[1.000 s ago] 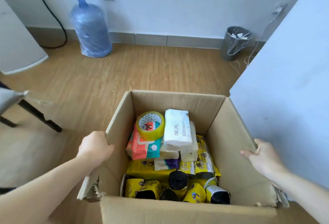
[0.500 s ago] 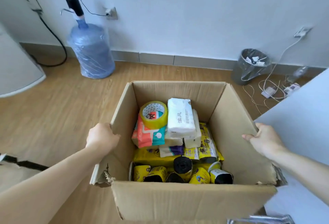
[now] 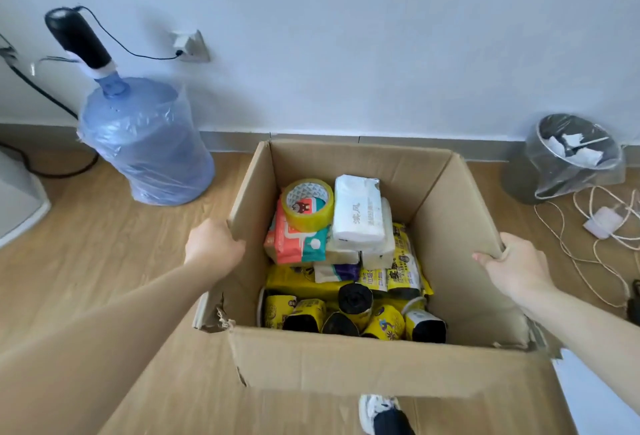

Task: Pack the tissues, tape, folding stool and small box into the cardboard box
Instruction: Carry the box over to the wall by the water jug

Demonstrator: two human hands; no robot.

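An open cardboard box (image 3: 363, 358) is held up over the wooden floor. My left hand (image 3: 213, 244) grips its left wall and my right hand (image 3: 512, 261) grips its right wall. Inside, a yellow tape roll (image 3: 307, 204) lies on an orange and teal tissue pack (image 3: 294, 244). A white tissue pack (image 3: 358, 211) rests beside the tape on more white packs. Yellow packets and black rolls (image 3: 353, 313) fill the near part of the box. No folding stool or small box shows.
A blue water bottle (image 3: 145, 140) with a black pump stands by the wall at the left. A lined waste bin (image 3: 568, 157) and loose cables with a charger (image 3: 602, 223) lie at the right. My shoe (image 3: 377, 410) shows below the box.
The box, gripped by both hands, has travelled toward the wall; the bottle and bin look closer. The dark furniture legs at the left have left the view.
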